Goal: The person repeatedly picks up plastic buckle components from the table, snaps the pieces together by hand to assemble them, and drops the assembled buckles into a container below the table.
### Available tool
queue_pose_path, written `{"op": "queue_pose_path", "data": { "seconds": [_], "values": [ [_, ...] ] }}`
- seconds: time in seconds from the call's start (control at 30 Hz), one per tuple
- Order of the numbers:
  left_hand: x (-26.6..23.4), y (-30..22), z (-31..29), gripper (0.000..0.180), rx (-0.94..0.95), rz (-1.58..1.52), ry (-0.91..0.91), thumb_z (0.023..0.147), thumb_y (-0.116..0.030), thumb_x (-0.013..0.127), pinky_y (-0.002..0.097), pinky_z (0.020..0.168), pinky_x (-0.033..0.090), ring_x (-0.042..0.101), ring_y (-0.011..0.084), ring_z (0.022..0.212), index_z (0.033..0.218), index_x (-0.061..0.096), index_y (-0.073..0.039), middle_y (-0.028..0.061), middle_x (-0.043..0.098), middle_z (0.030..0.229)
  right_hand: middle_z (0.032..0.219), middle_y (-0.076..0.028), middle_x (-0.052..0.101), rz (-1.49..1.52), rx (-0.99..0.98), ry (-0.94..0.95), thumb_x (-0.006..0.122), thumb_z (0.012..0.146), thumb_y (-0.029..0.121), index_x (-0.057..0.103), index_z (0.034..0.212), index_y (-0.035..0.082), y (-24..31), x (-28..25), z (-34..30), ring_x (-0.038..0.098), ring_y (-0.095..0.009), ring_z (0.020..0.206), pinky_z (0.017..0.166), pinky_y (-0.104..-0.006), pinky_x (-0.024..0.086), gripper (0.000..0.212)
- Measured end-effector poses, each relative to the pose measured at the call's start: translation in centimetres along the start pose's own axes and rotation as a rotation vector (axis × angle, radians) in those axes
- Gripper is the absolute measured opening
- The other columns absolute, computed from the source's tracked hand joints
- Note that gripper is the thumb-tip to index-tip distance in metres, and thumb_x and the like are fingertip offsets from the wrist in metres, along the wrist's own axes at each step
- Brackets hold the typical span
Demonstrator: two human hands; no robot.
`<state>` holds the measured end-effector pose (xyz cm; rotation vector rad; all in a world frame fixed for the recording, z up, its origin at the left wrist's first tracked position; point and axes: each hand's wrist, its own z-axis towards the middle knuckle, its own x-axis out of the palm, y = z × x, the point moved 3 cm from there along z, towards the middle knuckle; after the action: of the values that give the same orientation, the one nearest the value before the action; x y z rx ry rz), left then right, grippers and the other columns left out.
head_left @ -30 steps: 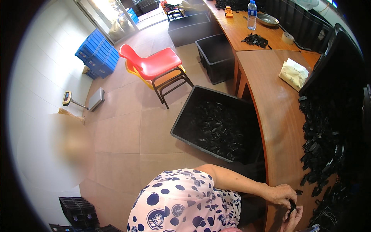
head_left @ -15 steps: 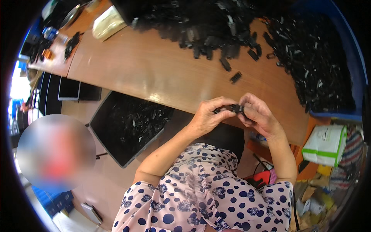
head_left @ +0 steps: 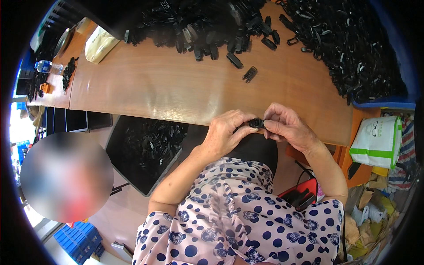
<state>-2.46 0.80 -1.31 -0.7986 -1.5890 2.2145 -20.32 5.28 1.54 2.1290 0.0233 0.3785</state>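
A small black plastic buckle [head_left: 256,123] is held level between my two hands, just off the near edge of the table. My left hand [head_left: 224,133] pinches its left end between thumb and fingers. On its right end, the thumb and fingertips of my right hand [head_left: 289,127] are closed. Fingers cover both ends, so only the middle shows. A single loose buckle piece [head_left: 250,74] lies on the table beyond my hands. Farther back spreads a big heap of similar black pieces [head_left: 198,35].
At the right, a blue bin [head_left: 384,102] brims with black pieces spilling onto the wooden table [head_left: 154,88]. Below the table edge at left sits a black tray [head_left: 148,192] of more pieces. A white and green bag [head_left: 375,139] stands at right. A blurred person [head_left: 66,176] is at left.
The view has shifted and turned slightly. Both hands still grip the buckle, which is now turned a little between the fingers and shows more of its middle.
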Motion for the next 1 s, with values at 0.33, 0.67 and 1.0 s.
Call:
{"op": "queue_pose_path", "data": {
  "seconds": [0.33, 0.67, 1.0],
  "values": [
    [-0.6, -0.7, -1.1, 0.024, -0.018, 0.121, 0.103, 0.075, -0.013, 0.073, 0.0344, 0.071, 0.050, 0.062, 0.0268, 0.081, 0.096, 0.065, -0.002, 0.0114, 0.065, 0.087, 0.077, -0.001, 0.060, 0.056, 0.214, 0.067, 0.061, 0.091, 0.019, 0.052, 0.093, 0.009, -1.4, 0.7, 0.4, 0.050, -0.004, 0.064, 0.050, -0.0166, 0.037, 0.013],
    [-1.0, 2.1, -4.0, 0.026, -0.219, -0.649, -0.087, 0.074, -0.015, 0.079, 0.0429, 0.103, 0.036, 0.040, 0.0316, 0.126, 0.092, 0.065, -0.003, 0.0153, 0.033, 0.141, 0.099, -0.014, 0.059, 0.106, 0.087, 0.470, 0.057, 0.081, 0.062, 0.042, 0.119, 0.001, -1.5, 4.4, 2.3, 0.064, -0.020, 0.088, 0.054, -0.0233, 0.053, 0.073],
    [-1.6, 1.1, -4.5, 0.024, -0.325, -0.860, -0.029, 0.080, -0.014, 0.072, 0.0394, 0.100, 0.039, 0.043, 0.0277, 0.124, 0.099, 0.065, -0.002, 0.0163, 0.030, 0.143, 0.093, -0.003, 0.062, -0.176, -0.080, 0.445, 0.052, 0.085, 0.001, 0.054, 0.115, 0.001, -1.3, 5.7, 3.5, 0.061, -0.009, 0.075, 0.056, -0.0221, 0.049, 0.030]
  ]
}}
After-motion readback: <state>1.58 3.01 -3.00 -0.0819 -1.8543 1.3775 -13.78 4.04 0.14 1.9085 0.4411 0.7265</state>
